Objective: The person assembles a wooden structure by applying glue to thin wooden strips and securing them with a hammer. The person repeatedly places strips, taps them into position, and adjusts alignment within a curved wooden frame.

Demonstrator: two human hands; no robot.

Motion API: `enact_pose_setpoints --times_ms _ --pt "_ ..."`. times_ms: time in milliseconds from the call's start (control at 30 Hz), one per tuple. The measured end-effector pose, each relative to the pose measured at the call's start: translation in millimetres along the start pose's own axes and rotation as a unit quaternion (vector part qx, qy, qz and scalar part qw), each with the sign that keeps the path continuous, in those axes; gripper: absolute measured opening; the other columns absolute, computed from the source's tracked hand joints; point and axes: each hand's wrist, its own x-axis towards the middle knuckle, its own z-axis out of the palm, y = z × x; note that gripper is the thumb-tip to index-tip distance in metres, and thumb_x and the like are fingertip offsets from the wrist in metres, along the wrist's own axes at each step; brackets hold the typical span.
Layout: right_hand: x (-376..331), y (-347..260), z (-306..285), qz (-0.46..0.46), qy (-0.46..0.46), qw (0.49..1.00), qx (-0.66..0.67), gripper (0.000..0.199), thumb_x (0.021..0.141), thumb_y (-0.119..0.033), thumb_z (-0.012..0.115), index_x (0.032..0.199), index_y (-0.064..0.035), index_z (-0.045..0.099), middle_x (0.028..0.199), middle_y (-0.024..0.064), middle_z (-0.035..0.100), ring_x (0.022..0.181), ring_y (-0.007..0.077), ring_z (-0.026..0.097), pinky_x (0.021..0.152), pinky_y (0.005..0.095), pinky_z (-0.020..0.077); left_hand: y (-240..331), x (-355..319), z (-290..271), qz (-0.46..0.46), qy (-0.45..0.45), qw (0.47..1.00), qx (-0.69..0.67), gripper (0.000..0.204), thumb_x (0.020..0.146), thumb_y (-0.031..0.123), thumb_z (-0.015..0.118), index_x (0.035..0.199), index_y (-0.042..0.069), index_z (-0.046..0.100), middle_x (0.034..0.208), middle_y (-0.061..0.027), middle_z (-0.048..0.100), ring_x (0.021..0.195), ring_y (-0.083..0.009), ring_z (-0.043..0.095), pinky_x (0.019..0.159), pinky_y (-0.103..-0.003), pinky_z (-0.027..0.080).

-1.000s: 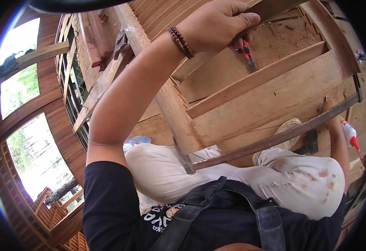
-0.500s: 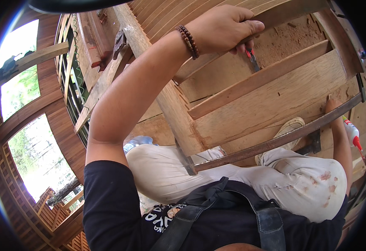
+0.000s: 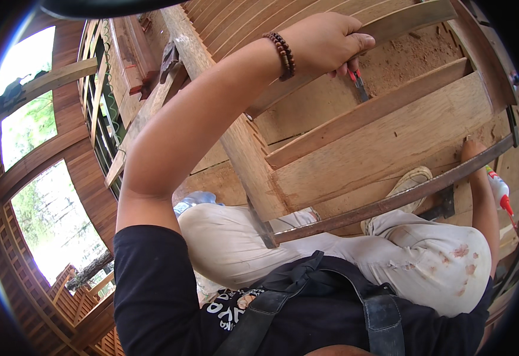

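The left hand (image 3: 327, 44) is gripping a far wooden slat (image 3: 410, 22), a near bar (image 3: 419, 189) is crossing the forearm (image 3: 483, 202) of the right hand (image 3: 473, 148), whose grip I cannot tell, a red-tipped bottle (image 3: 499, 188) at right.

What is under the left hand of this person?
The left hand grips a curved wooden strip. Just below it in the picture, a red-handled tool shows. The gripped section is covered; whether the tool continues behind the hand, I cannot tell.
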Motion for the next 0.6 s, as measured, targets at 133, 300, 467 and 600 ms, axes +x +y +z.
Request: enact_pose_setpoints --times_ms 133,300,467,600 --pt "-7.3 -2.5 -19.9 -0.014 0.005 1.0 0.001 0.023 0.095 -0.015 0.059 0.095 -0.0068 0.08 0.096 0.0158 0.079 0.089 0.0321 0.079 0.074 0.0451 0.0621 1.2 1.8 1.9 -0.021 -0.002 1.0 0.012 0.038 0.11 0.034 0.053 0.104 -0.001 0.068 0.084 -0.008 0.074 0.068 -0.0133 0.068 0.064 -0.03 0.058" --pt "-13.8 -3.4 -30.8 -0.003 -0.011 1.0 0.004 0.022 0.095 -0.013 0.059 0.097 -0.0063 0.08 0.1 0.0162 0.079 0.093 0.0332 0.078 0.078 0.0459 0.0624 6.2 -1.9 0.9 -0.017 -0.001 1.0 0.006 0.039 0.11 0.034 0.054 0.102 -0.001 0.068 0.082 -0.0079 0.073 0.066 -0.0139 0.067 0.062 -0.031 0.058" --pt "-16.6 -1.7 -32.2 -0.017 0.011 1.0 -0.019 0.023 0.097 -0.016 0.058 0.095 -0.0081 0.08 0.094 0.0128 0.079 0.087 0.0295 0.079 0.071 0.0441 0.0619 1.9 2.7 3.0 0.002 0.008 1.0 0.021 0.038 0.109 0.034 0.055 0.1 -0.001 0.068 0.08 -0.0074 0.073 0.067 -0.0143 0.068 0.062 -0.031 0.057" --pt "-22.5 -8.8 -57.8 0.011 -0.041 0.999 0.019 0.02 0.092 -0.012 0.063 0.1 -0.0051 0.08 0.103 0.019 0.078 0.099 0.0336 0.077 0.082 0.0454 0.0623 -0.1 1.3 5.2 -0.008 0.017 0.999 0.032 0.038 0.109 0.034 0.056 0.099 -0.001 0.069 0.08 -0.0085 0.074 0.069 -0.0158 0.07 0.064 -0.034 0.058"
